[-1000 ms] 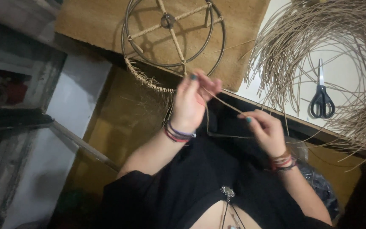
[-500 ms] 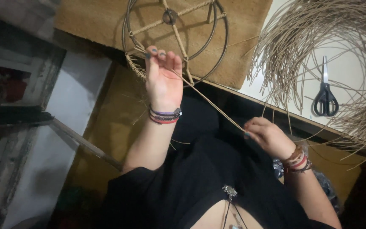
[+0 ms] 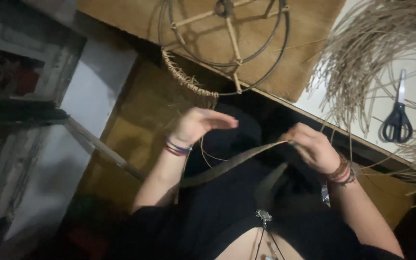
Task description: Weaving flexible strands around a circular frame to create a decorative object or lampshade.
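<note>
Left hand (image 3: 199, 124) lowered from wire frame (image 3: 227, 43), right hand (image 3: 311, 147) pinching strip (image 3: 232, 163)

The person wears a black top, loose across the torso, with short sleeves that end high on the upper arms and leave both forearms bare. At the neckline near the bottom edge a thin cord necklace hangs, carrying a small metallic pendant (image 3: 263, 215) (its exact shape is too small to make out). The left hand (image 3: 199, 123) has a stack of thin bracelets (image 3: 176, 147) at the wrist, in purple, blue and reddish bands. The right hand (image 3: 313, 146) has a thicker cluster of brown and dark beaded bracelets (image 3: 341, 171) at its wrist. Some fingernails look dark-painted.
</note>
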